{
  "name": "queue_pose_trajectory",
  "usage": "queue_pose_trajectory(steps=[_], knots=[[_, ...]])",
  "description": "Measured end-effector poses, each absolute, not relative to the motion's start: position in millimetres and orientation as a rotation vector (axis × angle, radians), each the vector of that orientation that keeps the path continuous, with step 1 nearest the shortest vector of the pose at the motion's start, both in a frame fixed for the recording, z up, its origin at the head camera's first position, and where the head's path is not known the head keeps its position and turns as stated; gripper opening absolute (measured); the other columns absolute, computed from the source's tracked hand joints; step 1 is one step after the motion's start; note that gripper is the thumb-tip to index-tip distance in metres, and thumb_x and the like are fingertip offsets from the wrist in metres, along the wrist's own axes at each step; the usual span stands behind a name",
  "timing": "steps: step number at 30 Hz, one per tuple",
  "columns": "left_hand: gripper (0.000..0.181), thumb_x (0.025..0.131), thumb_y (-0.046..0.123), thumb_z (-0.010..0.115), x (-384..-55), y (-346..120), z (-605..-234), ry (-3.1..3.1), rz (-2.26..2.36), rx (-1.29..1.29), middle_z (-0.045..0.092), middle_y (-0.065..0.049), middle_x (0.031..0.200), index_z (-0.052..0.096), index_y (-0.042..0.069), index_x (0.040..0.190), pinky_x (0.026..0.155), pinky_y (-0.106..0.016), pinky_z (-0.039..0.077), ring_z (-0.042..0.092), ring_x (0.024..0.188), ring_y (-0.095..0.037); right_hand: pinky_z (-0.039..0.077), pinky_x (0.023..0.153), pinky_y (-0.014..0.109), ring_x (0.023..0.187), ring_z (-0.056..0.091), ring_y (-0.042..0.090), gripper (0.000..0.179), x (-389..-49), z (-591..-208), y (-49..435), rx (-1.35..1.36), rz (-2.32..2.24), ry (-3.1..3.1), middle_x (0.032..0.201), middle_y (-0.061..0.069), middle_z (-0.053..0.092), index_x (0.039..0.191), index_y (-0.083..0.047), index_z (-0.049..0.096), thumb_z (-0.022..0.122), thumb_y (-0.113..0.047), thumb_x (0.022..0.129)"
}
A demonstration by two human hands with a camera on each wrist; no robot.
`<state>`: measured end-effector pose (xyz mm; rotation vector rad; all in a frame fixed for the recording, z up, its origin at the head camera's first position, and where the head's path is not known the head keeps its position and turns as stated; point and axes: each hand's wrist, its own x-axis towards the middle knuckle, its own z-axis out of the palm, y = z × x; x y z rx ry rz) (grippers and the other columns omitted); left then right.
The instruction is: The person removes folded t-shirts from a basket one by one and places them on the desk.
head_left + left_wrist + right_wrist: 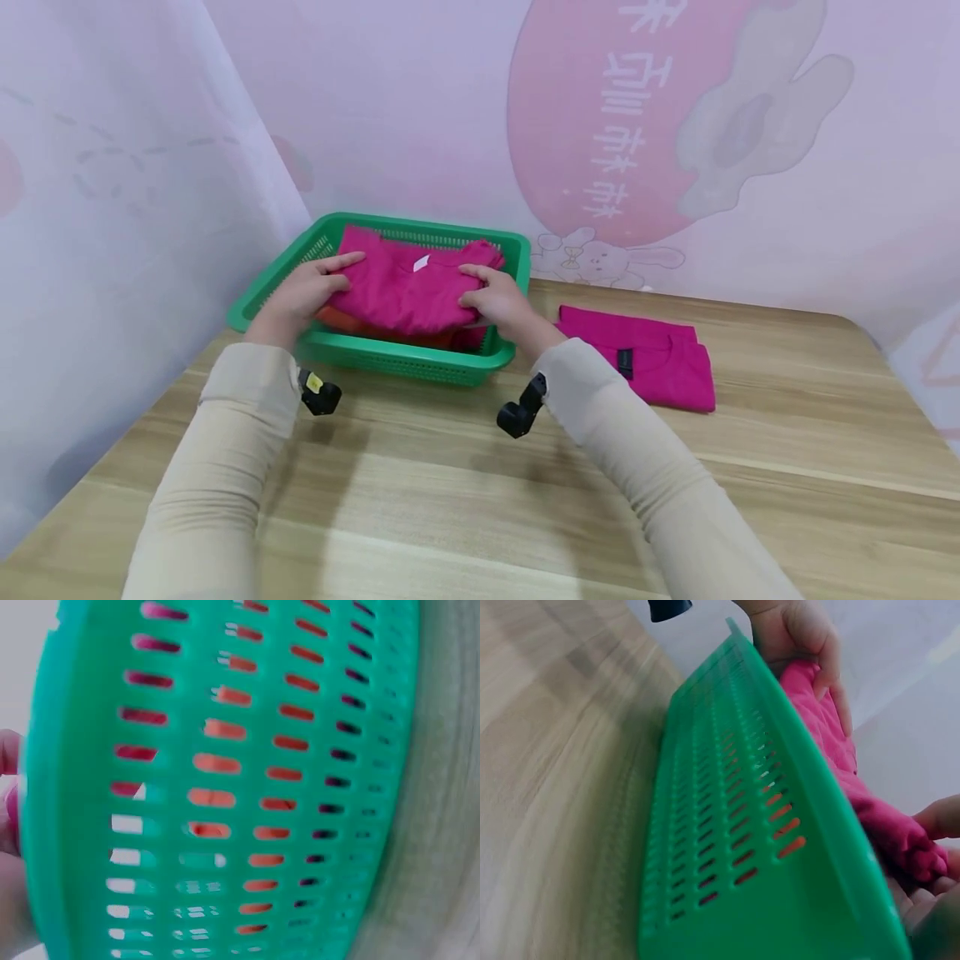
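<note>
One wooden table [420,500] is bearing a green basket [397,362]. Pink garment [401,296] is sitting within its rim, over orange cloth [356,325]. Hands are working apart, each barely parted around fabric: left hand [296,293] is pinching the left end, right hand [506,307] the right. White label [422,263] is showing.

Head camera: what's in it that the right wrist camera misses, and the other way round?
Only head: the folded magenta shirt with its black label, and rabbit drawings.
Only right wrist: orange cloth seen through the slotted side of the green basket.
Both: that basket, the wooden table, and the left hand and right hand gripping another magenta shirt.
</note>
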<state>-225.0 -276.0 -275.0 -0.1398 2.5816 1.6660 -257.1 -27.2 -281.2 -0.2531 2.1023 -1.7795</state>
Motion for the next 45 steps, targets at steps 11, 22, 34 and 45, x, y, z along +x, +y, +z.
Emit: queue_pose_trajectory(steps=[11,22,34,45], knots=[[0.049,0.087,0.010,0.046,-214,-252,-258,2.533,1.834,-0.068,0.025,-0.008,0.130,0.036,0.024,0.133,0.068,-0.021,0.042,0.037,0.096,-0.017,0.046,0.075,0.034,0.106,0.042,0.024,0.057,-246,-271,2,-0.265,-1.782,2.170,0.127,0.009,0.036,0.129,-0.023,0.041,0.056,0.002,0.080],[0.047,0.088,0.013,0.047,-203,-233,-259,2.531,1.847,0.019,0.027,-0.008,0.131,0.038,0.028,0.131,0.074,-0.024,0.044,0.037,0.104,-0.022,0.044,0.078,0.033,0.107,0.043,0.025,0.057,-235,-267,30,-0.347,-1.800,2.130,0.127,0.010,0.037,0.131,-0.024,0.038,0.053,0.001,0.082],[0.047,0.087,0.008,0.047,-201,-197,-265,2.461,1.882,0.210,0.035,-0.010,0.126,0.039,0.024,0.131,0.075,-0.024,0.043,0.043,0.101,-0.022,0.044,0.077,0.031,0.105,0.041,0.023,0.057,-222,-269,73,-0.303,-1.719,2.278,0.123,0.010,0.037,0.131,-0.026,0.038,0.056,-0.003,0.081],[0.049,0.086,0.007,0.049,-200,-162,-265,2.378,1.870,0.352,0.038,-0.007,0.124,0.039,0.026,0.131,0.076,-0.029,0.045,0.043,0.103,-0.022,0.046,0.068,0.023,0.094,0.046,0.022,0.059,-209,-270,116,-0.323,-1.708,2.316,0.114,0.014,0.042,0.133,-0.023,0.034,0.057,-0.006,0.082]])
